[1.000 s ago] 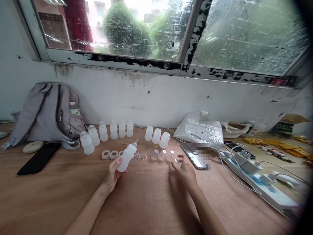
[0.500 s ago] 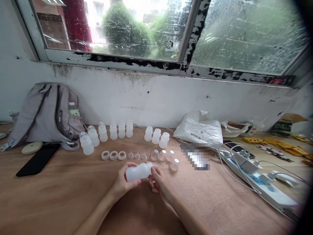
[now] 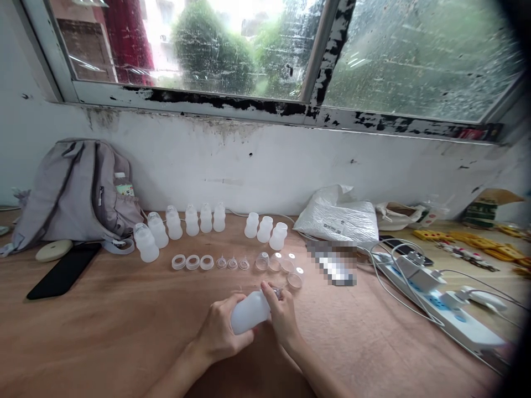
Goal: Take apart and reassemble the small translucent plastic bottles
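Note:
A frosted white baby bottle (image 3: 249, 314) lies tilted in the air over the table, its top pointing right. Wrapped around its body is my left hand (image 3: 219, 327). My right hand (image 3: 284, 316) grips the top end, thumb uppermost; a clear part shows at its fingers, but most of it is hidden. Beyond my hands, white collar rings (image 3: 193, 262) lie in a row beside clear teats (image 3: 233, 263) and clear dome caps (image 3: 262, 261). Farther back stand several capped bottles (image 3: 173, 224) on the left and three open bottles (image 3: 265, 229) in the middle.
A grey backpack (image 3: 78, 193) leans at the left behind a black phone (image 3: 64, 272) and a round cream object (image 3: 53, 250). To the right are a silvery plastic package (image 3: 338, 218), a blurred-out patch and a power strip (image 3: 448, 315) with looping cables. Wall and window stand behind.
Both hands have come closer to me with the bottle and shifted right. The bottle is tilted more, and my right hand has turned so that its thumb lies over the top end.

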`<action>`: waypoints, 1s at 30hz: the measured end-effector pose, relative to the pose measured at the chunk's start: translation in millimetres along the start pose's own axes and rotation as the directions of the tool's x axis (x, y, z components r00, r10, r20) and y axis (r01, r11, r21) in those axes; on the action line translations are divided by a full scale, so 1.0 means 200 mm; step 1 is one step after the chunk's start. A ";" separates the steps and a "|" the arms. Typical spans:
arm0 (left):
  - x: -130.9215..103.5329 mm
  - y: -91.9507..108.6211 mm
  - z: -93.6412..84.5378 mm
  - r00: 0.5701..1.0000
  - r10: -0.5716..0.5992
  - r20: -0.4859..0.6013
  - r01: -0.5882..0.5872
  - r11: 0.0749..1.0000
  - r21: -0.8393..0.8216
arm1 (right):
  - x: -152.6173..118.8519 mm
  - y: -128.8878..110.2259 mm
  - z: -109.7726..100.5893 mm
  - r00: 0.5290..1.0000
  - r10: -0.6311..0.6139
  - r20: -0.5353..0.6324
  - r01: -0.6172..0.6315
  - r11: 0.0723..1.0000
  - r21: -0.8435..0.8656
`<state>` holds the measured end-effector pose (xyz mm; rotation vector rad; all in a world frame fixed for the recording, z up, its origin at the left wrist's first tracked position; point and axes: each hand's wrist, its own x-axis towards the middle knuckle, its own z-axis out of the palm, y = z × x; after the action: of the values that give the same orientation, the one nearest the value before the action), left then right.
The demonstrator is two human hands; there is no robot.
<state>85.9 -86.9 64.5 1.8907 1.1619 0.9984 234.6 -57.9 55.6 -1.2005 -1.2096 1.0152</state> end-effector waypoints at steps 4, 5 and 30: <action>0.00 -0.02 0.03 0.947 -0.174 0.269 0.285 0.839 -0.463 | -0.01 -0.02 -0.03 0.990 -0.122 0.068 0.123 0.992 -0.018; 0.00 -0.03 0.04 0.917 -0.177 0.357 0.362 0.743 -0.562 | -0.01 -0.02 -0.04 0.982 -0.157 0.108 0.159 0.987 -0.013; 0.06 -0.04 -0.14 0.979 -0.152 0.137 0.174 0.971 -0.164 | 0.09 -0.01 -0.06 0.993 -0.059 0.105 0.035 0.976 0.217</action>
<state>61.5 -69.2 73.4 1.6653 1.1003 0.8515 247.7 -41.7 60.5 -0.9533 -1.1757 1.1582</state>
